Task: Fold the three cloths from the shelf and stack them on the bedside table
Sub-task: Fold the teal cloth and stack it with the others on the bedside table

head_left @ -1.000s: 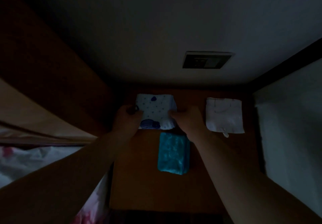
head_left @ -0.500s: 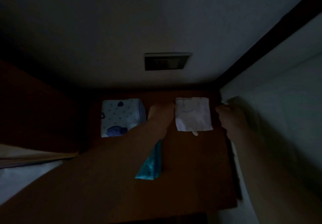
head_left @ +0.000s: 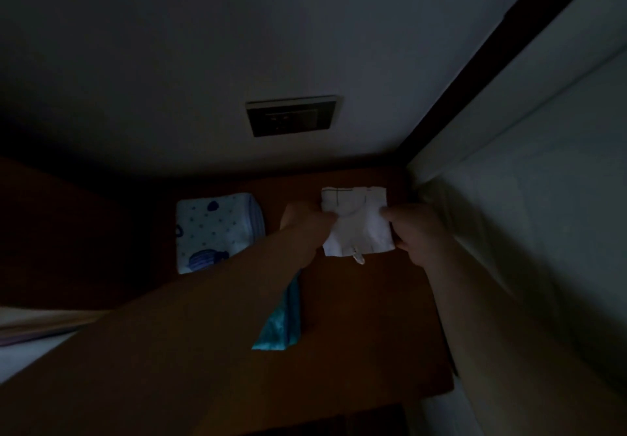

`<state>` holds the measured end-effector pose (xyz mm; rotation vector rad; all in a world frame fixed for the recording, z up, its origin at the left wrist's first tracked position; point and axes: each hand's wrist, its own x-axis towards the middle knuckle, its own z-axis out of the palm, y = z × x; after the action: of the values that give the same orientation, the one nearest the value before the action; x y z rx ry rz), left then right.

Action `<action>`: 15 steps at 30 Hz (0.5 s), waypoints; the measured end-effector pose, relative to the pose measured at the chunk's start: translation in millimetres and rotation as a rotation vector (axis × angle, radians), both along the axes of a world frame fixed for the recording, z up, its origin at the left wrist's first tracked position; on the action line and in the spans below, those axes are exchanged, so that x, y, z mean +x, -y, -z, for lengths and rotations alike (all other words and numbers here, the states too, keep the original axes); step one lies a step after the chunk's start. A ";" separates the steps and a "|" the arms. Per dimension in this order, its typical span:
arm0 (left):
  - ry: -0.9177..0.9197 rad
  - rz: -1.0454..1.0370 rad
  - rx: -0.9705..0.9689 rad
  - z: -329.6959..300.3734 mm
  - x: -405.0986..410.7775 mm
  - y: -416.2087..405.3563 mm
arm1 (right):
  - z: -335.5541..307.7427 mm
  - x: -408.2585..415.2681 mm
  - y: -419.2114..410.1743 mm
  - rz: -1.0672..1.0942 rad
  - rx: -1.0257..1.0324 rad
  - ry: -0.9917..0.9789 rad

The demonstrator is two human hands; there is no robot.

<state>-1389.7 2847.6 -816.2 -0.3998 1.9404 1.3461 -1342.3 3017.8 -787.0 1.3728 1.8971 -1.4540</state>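
Observation:
A folded white cloth [head_left: 356,223] with a small tag lies at the back right of the brown bedside table [head_left: 373,317]. My left hand [head_left: 303,220] grips its left edge and my right hand [head_left: 412,228] grips its right edge. A folded white cloth with blue dots and blue shapes [head_left: 217,232] lies at the back left of the table. A folded shiny teal cloth [head_left: 283,320] lies nearer the front, mostly hidden under my left forearm. The room is very dim.
A dark wall socket plate [head_left: 291,116] sits on the wall behind the table. A pale wall or panel [head_left: 526,215] borders the table on the right. Bedding [head_left: 30,334] lies at the lower left.
Both hands left the dotted cloth and moved right to the white cloth, which they now grip by its two side edges. The view swung right.

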 end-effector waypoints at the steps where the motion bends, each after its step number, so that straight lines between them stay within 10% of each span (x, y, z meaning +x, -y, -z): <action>1: -0.008 -0.003 0.004 -2.2 0.9 0.5 | -0.1 0.8 0.4 -0.008 0.000 -0.006; 15: -0.096 -0.243 0.245 -53.1 7.3 62.8 | -38.1 -2.3 32.1 0.049 -0.377 -0.268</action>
<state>-1382.4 2784.8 -763.1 -0.4684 1.8169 1.7666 -1344.7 2985.7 -748.9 1.0982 1.6272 -1.9810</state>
